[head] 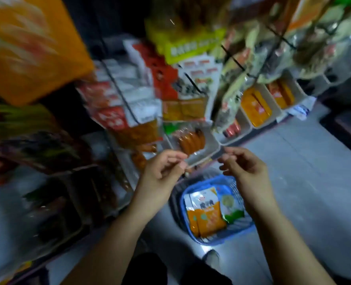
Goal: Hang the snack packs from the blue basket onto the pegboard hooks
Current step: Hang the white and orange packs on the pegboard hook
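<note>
The blue basket (206, 239) sits on the floor below my hands. It holds orange-and-white snack packs (206, 210) and a green-and-white pack (231, 205). My left hand (162, 169) and my right hand (243, 168) hover side by side above the basket, in front of a white bin of orange sausages (191, 140). The right hand's fingers are loosely curled with nothing visible in them. On the left hand, thumb and forefinger meet near the bin's rim; whether they pinch anything is unclear. Black pegboard hooks (194, 84) carry hanging packs higher up.
White bins with orange packs (254, 108) and red sausages (232, 130) line the low shelf to the right. Red-and-white packs (112, 118) hang at the left, blurred. Grey floor (306, 182) stretches to the right. My dark trouser legs (145, 270) show at the bottom.
</note>
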